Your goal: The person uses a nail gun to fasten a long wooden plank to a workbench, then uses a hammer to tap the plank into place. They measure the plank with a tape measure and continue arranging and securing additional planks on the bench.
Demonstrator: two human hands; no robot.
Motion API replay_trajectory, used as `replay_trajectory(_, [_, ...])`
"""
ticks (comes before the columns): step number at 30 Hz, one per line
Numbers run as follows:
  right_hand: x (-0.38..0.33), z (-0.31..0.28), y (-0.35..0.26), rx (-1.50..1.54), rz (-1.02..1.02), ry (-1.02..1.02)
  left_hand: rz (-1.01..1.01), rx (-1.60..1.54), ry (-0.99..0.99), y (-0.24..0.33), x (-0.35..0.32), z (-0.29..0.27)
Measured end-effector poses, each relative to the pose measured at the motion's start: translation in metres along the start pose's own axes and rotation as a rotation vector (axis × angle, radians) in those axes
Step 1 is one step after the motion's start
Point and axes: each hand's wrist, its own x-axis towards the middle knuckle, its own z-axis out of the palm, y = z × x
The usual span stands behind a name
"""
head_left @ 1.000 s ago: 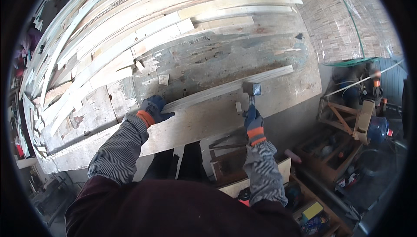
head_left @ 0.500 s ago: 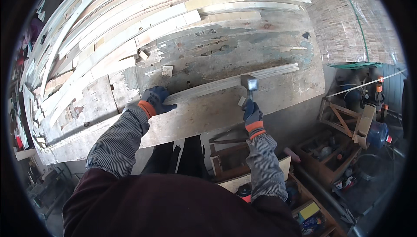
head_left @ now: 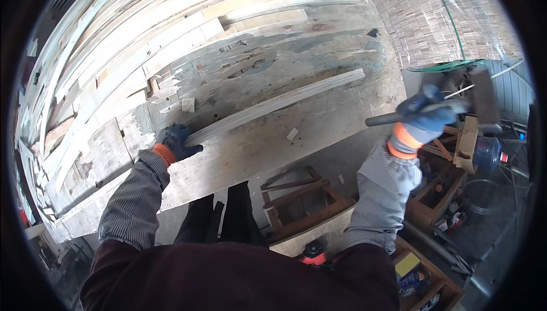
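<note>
1 wooden strip [head_left: 273, 103], flat on the workbench [head_left: 319, 129]: left hand [head_left: 176, 143] clamps its near end to steady it. 1 hammer [head_left: 456, 103]: right hand [head_left: 424, 117] fisted on the handle, raised beside the bench.

A long wooden strip [head_left: 273, 105] lies across the surface [head_left: 319, 129], stacked boards [head_left: 131, 43] behind it, the left hand [head_left: 176, 142] on its near end, a wooden crate [head_left: 299, 205] below the front edge.

Bench surroundings: stacked stock and floor storage.
Pale boards [head_left: 142, 43] piled along the workbench [head_left: 319, 129] far side; small offcut [head_left: 292, 134] lying loose; wooden crate [head_left: 302, 205] beneath (open-topped); green hose [head_left: 450, 63] right.
</note>
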Motion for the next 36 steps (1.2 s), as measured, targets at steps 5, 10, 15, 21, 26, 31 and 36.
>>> replay_trajectory(5, [-0.09,0.014,0.115,-0.38,1.247,0.004,0.008,0.021,-0.019,-0.002,-0.003,0.002])
replay_trajectory(10, [-0.074,0.004,0.049,-0.18,1.001,0.038,-0.007,0.084,-0.019,-0.001,-0.001,0.002])
replay_trajectory(15, [-0.037,0.035,-0.056,-0.037,0.372,0.061,-0.006,0.046,0.051,-0.009,-0.003,0.011])
replay_trajectory(21, [-0.17,0.079,0.001,-0.46,0.297,-0.314,0.017,0.048,0.077,-0.011,-0.004,0.015])
replay_trajectory(26, [-0.224,0.076,0.04,-0.331,0.954,-0.355,-0.031,0.114,-0.064,-0.009,-0.013,0.018])
replay_trajectory(31, [-0.234,0.075,-0.051,-0.084,1.117,-0.034,-0.061,0.159,0.061,-0.001,-0.014,0.019])
replay_trajectory(36, [-0.289,0.068,-0.075,-0.114,1.235,0.166,-0.167,0.052,-0.045,0.027,-0.025,0.026])
